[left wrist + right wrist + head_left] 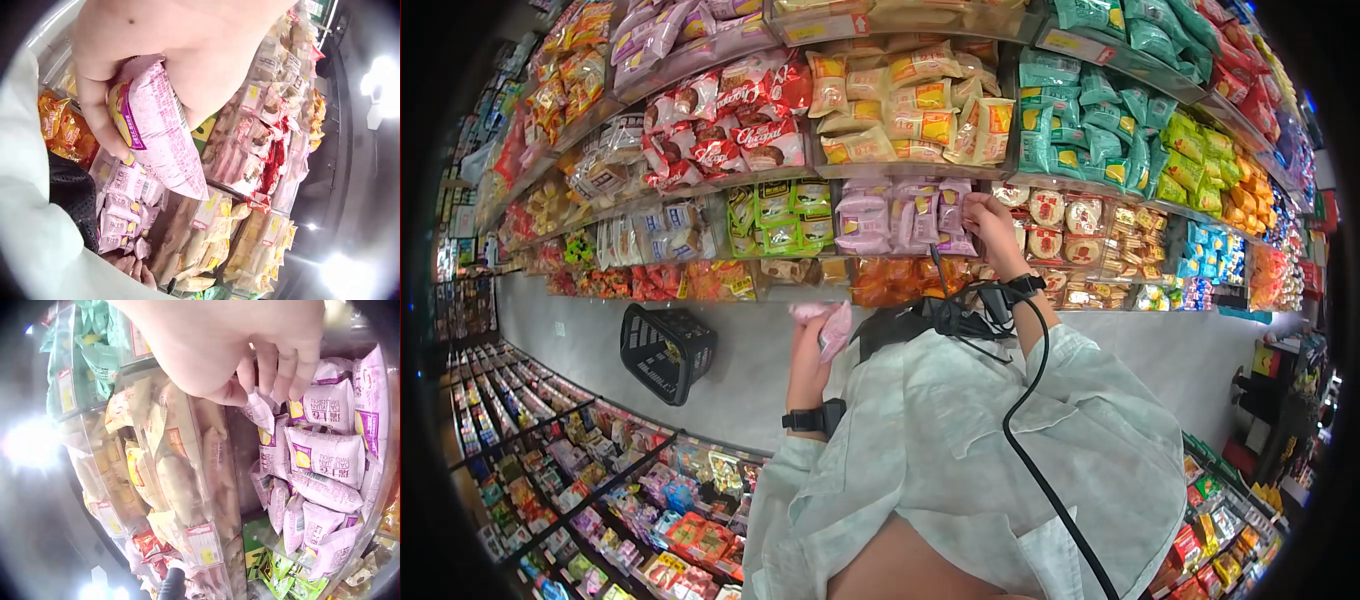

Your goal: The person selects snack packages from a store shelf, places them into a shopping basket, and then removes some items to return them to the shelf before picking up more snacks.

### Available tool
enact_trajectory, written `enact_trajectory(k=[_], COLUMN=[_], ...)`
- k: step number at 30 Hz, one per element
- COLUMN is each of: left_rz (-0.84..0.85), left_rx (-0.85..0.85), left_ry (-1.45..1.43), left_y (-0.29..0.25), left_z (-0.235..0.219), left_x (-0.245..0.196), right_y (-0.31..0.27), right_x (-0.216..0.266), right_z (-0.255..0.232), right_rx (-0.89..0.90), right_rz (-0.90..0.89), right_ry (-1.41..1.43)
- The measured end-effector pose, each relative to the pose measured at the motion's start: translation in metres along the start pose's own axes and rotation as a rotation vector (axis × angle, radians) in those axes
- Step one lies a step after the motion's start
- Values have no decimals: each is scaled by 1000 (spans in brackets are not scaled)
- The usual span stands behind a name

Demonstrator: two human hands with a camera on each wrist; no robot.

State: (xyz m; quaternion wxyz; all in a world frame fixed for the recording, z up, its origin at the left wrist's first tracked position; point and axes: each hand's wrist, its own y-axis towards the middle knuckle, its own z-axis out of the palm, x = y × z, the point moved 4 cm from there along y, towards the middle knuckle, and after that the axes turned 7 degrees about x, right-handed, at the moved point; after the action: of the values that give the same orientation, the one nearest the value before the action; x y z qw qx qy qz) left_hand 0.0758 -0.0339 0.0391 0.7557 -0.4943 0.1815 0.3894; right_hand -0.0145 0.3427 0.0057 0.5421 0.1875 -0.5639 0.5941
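The left hand (808, 350) holds a pink-purple snack packet (156, 125), its fingers curled round it, below the shelf edge in the head view. The right hand (994, 232) reaches into a bin of similar purple packets (864, 216). In the right wrist view the right hand's fingertips (275, 387) pinch the end of one small purple packet (258, 412), at the bin's side, with other purple packets (325, 456) beside and below it. The left wrist view also shows part of the right hand (130, 269) at these packets.
Bins of cream packets (920, 105), green-edged packets (780, 215) and round biscuits (1046, 208) surround the purple ones. A black basket (668, 355) stands on the grey floor (745, 375) at the left. A black cable (1040, 455) hangs across the person's front. More shelves lie behind.
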Motion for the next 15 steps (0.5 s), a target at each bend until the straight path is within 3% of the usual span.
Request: enact_trajectory(k=[7, 15], left_rz=[130, 172], left_rx=[94, 208], left_ry=[208, 309], left_y=[23, 48], left_z=[70, 96], left_x=[-11, -18], right_y=[-19, -22], right_x=[20, 23], right_z=[-8, -38], right_rx=[234, 188], right_rz=[2, 11], right_ry=[-138, -205])
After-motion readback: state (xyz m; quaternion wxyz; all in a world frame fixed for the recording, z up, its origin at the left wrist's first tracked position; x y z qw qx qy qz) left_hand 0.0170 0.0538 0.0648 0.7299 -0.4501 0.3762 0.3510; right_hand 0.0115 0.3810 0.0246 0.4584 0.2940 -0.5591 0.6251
